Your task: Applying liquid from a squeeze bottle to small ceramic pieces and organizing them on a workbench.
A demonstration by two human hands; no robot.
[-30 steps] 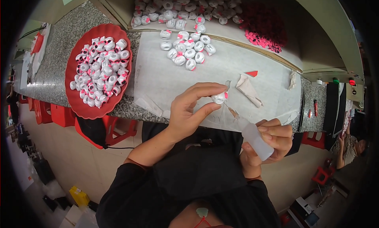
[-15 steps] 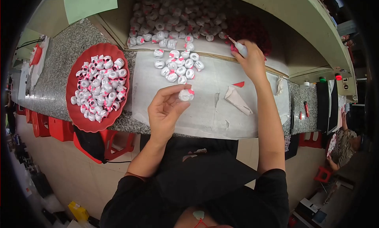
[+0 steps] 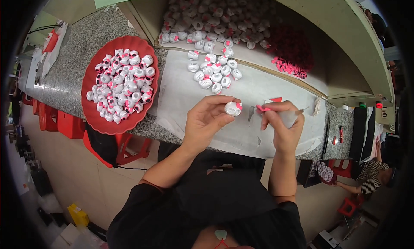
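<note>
My left hand (image 3: 206, 122) pinches a small white figurine head (image 3: 233, 109) with a pink patch on its upper side. To its right, my right hand (image 3: 286, 127) holds a small pink piece (image 3: 261, 108) between thumb and fingertips, a short gap from the head. A thin pale nozzle (image 3: 302, 111) pokes out behind the right fingers; the bottle it belongs to is mostly hidden in the hand. Beyond the left hand, several similar white heads (image 3: 216, 70) lie on a white sheet (image 3: 177, 89). Small pink pieces (image 3: 290, 67) are heaped on the shelf farther back.
A red scalloped tray (image 3: 92, 115) full of white and pink heads stands at the left on the granite counter (image 3: 73, 76). More heads (image 3: 211, 16) pile up under the shelf. A crumpled tissue (image 3: 317, 106) lies at right. A co-worker (image 3: 373, 175) sits far right.
My right hand has come back from the shelf's pink heap toward the left hand, now with a pink piece at its fingertips. The bottle nozzle now points right. The left hand keeps its head.
</note>
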